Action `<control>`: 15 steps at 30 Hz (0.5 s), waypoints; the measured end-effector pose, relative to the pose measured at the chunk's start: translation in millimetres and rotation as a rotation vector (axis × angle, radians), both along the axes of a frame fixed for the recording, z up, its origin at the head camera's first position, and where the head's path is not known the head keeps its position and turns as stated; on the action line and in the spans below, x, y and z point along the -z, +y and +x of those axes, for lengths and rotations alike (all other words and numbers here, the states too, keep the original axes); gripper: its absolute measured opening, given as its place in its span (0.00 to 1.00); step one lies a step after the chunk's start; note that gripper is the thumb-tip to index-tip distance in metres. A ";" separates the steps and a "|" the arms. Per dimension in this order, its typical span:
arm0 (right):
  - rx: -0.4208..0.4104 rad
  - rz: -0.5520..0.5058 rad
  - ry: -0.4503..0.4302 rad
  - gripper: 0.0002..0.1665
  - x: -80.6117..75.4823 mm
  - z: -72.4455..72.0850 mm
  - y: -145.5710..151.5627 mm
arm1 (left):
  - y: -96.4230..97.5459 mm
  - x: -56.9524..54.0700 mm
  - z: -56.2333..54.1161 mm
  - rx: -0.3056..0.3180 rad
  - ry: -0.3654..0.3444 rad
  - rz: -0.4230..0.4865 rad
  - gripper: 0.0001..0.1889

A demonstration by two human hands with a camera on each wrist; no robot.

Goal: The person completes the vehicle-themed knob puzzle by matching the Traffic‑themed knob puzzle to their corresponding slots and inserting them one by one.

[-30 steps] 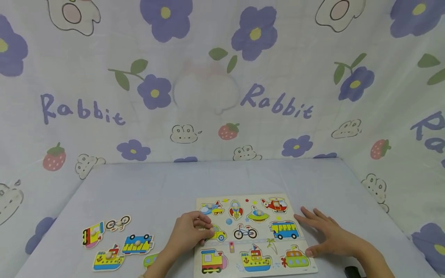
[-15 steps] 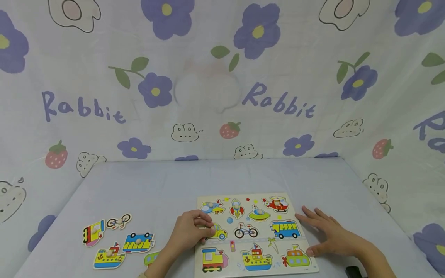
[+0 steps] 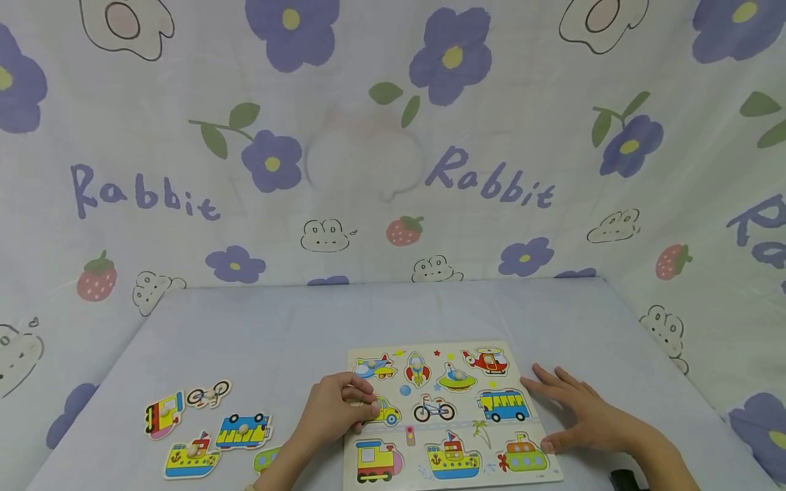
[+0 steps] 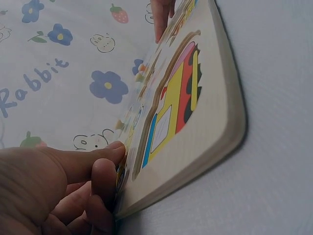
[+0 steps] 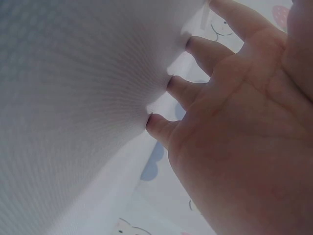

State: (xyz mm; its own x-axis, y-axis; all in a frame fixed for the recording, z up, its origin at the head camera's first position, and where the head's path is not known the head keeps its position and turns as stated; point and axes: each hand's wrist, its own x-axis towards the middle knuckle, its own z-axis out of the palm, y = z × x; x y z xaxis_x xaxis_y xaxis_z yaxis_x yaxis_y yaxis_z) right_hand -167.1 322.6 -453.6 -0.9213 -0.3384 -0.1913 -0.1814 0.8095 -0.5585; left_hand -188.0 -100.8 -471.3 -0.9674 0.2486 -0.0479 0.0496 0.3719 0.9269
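A flat wooden peg puzzle board [image 3: 454, 433] with vehicle pictures lies on the table. My left hand [image 3: 334, 409] is at its left edge, thumb and fingers curled together, pinching the yellow car piece [image 3: 388, 414], which sits at its place on the board; its left part is hidden by the fingers. In the left wrist view the thumb and fingertips [image 4: 110, 156] meet beside the board's rim. My right hand [image 3: 586, 416] lies at the board's right edge with fingers spread, thumb by the submarine picture [image 3: 522, 455] and fingertips touching the cloth.
Left of the board lie loose pieces: a train [image 3: 164, 414], a bicycle [image 3: 209, 394], a ship [image 3: 192, 455], an upside-down bus [image 3: 243, 431], and a green piece [image 3: 265, 459] partly behind the left forearm. A dark object [image 3: 623, 480] is near the right wrist. Patterned cloth walls surround the table.
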 end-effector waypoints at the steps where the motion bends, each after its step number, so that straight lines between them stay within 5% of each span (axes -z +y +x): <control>1: 0.001 0.000 0.000 0.59 -0.2 0.1 -0.1 | 0.1 -0.2 0.2 0.000 0.000 0.001 0.14; 15: -0.011 -0.016 -0.002 0.59 -0.5 -0.5 0.9 | 0.3 -0.3 0.3 0.000 -0.002 0.012 0.14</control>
State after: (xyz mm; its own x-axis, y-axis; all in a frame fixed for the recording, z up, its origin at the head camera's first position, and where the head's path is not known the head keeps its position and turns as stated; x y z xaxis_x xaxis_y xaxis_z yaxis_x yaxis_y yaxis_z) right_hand -167.6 323.5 -453.1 -0.9173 -0.3513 -0.1874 -0.1890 0.7985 -0.5716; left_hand -187.6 -100.5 -471.0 -0.9673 0.2490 -0.0473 0.0474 0.3611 0.9313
